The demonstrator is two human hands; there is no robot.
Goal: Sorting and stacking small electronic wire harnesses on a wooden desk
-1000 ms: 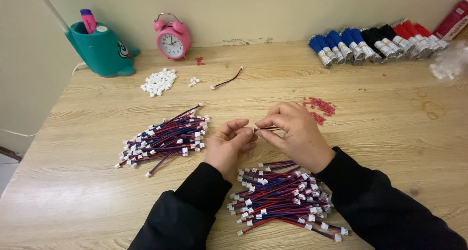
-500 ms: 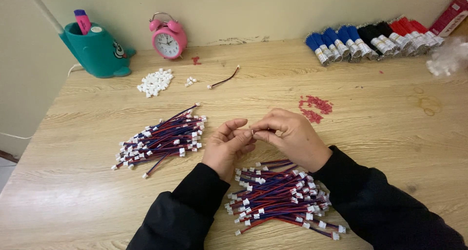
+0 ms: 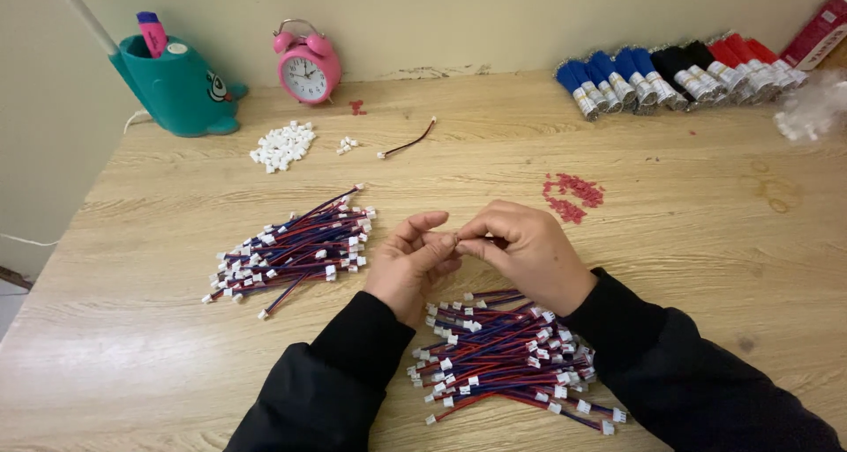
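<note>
1. At centre frame my left hand (image 3: 408, 267) and right hand (image 3: 520, 249) meet fingertip to fingertip. Both are pinched narrow on something very small between them; I cannot tell what it is, since the fingers hide it.
2. Just below the hands, at lower centre, lies a pile of red-and-blue wire leads (image 3: 507, 355) with white connectors. A second pile (image 3: 296, 247) sits to the left of the hands, near but not touching them.
3. At upper left I see a heap of loose white connector housings (image 3: 282, 145), a single stray lead (image 3: 408, 141), a pink alarm clock (image 3: 306, 64) and a teal pen holder (image 3: 176, 86). Small red bits (image 3: 572, 196) lie right of centre.
4. The risk, as I judge it: the pinched piece is tiny, so a slackened grip could drop it into the lower pile, where it would be hard to find.
5. My sleeves rest close over that pile; a dragged forearm could scatter or tangle the leads.
</note>
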